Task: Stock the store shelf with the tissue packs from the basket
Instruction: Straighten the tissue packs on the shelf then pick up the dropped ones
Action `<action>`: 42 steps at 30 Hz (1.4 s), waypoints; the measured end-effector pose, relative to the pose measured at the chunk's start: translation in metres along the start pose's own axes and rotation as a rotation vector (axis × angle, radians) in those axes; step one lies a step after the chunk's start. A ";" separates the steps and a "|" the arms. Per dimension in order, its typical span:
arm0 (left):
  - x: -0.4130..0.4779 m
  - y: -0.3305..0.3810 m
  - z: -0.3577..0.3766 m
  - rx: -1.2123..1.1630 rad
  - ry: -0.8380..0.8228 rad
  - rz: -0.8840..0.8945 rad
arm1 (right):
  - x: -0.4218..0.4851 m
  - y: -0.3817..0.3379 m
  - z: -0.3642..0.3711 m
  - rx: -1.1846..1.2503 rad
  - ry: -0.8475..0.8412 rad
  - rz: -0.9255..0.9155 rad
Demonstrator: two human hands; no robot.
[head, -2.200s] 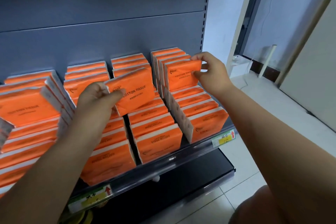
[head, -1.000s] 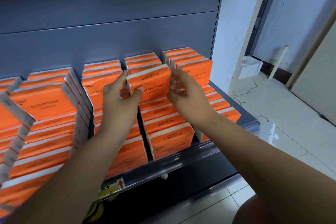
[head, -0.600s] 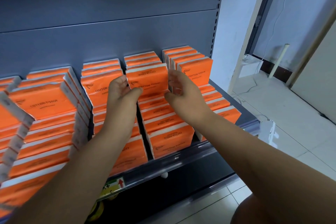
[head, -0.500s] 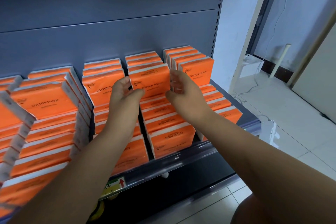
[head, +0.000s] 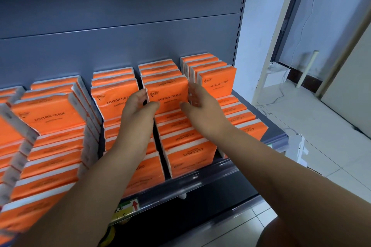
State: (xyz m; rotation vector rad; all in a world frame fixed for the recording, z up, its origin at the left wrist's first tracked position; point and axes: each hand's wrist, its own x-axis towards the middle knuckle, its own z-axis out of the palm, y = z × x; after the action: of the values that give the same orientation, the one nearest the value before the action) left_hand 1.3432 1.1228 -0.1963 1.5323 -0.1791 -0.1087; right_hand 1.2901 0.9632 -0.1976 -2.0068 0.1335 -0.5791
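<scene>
The tissue pack [head: 167, 96] stands upright on its long edge, at the front of the upright row in the second column from the right end of the shelf [head: 202, 178]. Its long axis runs left to right, parallel to the shelf front. The printed orange face points toward the camera, and the words "COTTON TISSUE" read the right way up.

The left hand [head: 138, 112] holds the left short edge: its fingers [head: 141, 94] are curled round that edge and the thumb lies on the lower front face. The right hand [head: 201, 112] holds the right short edge. Its fingers [head: 193, 94] are pressed together, almost straight, in the narrow gap beside the neighbouring upright row [head: 217, 84], with the thumb on the lower front corner.

More upright packs [head: 158, 68] stand directly behind the held one. In front of it and lower, other packs [head: 189, 154] lie leaning with their print upside down. Similar orange columns [head: 114, 94] fill the shelf to the left. A grey back panel [head: 120, 16] rises behind. A yellow price label [head: 126, 208] sits on the shelf rail. The tiled floor [head: 313, 126] is at the right.
</scene>
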 end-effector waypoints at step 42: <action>-0.042 0.020 0.065 1.017 -0.102 0.722 | -0.036 -0.018 -0.064 -0.533 0.366 -0.283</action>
State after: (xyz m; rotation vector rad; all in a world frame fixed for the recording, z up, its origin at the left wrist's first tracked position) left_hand 1.2889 1.0679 -0.1765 2.3574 -0.9647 0.5607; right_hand 1.2270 0.9329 -0.1698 -2.4314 0.2472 -1.1916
